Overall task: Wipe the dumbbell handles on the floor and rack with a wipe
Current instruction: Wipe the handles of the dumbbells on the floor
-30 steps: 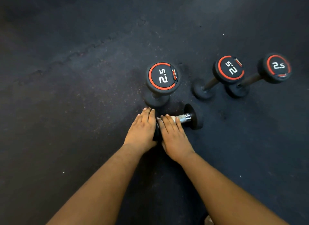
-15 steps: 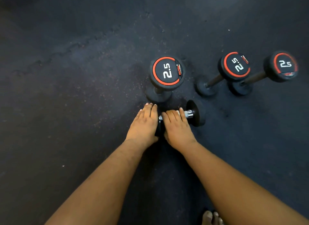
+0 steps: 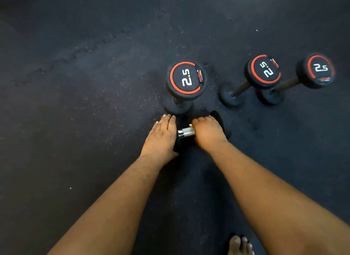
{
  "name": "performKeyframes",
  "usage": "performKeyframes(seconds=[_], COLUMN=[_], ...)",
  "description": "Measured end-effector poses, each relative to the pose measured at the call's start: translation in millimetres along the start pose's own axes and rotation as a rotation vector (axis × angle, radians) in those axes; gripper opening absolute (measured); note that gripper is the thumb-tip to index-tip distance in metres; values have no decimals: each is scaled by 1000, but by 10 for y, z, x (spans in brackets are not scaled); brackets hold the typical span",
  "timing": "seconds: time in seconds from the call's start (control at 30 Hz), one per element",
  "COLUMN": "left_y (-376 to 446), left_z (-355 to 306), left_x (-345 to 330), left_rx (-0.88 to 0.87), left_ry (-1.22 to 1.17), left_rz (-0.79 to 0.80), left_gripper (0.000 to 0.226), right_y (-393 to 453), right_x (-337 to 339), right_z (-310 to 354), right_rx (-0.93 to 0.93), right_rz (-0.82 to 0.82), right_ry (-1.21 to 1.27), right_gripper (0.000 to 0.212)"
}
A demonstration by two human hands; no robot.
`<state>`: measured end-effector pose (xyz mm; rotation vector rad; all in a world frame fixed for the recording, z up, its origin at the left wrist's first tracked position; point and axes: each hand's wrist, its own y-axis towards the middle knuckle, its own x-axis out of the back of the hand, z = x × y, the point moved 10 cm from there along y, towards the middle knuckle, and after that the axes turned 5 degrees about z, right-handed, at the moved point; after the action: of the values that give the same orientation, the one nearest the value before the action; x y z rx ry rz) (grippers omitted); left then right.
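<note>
The lying dumbbell [image 3: 200, 131] is resting just below the nearest upright dumbbell [image 3: 186, 78], handle running left-right, as the left hand [image 3: 161, 135] is pressing flat, fingers together, on its left head and the right hand [image 3: 207, 131] is curling over the handle's right end, a wipe [image 3: 190, 125] barely peeking out.

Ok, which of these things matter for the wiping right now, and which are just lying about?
In the job:
lying dumbbell
wipe under right hand
left hand on its end
three upright dumbbells, handles to wipe

Just there:
floor
bare toes
</note>
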<state>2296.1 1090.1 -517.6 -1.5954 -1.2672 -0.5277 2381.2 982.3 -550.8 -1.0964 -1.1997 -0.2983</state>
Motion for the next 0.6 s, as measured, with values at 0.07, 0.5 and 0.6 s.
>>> performKeyframes(seconds=[0.07,0.5,0.6], left_y=[0,-21,-37], left_z=[-5,-26,-31], left_x=[-3,9,-23], left_rx=[1,9,14], left_ry=[0,-17,-7], left_rz=[11,-8,8], left_gripper=[125,116,123], right_y=[-216,-504,-696], right_x=[-27,-58,-163], right_z=[-34,502,400], right_rx=[12,250,219], right_rz=[-91,-244,-324], right_ry=[39,134,5], right_gripper=[46,65,71])
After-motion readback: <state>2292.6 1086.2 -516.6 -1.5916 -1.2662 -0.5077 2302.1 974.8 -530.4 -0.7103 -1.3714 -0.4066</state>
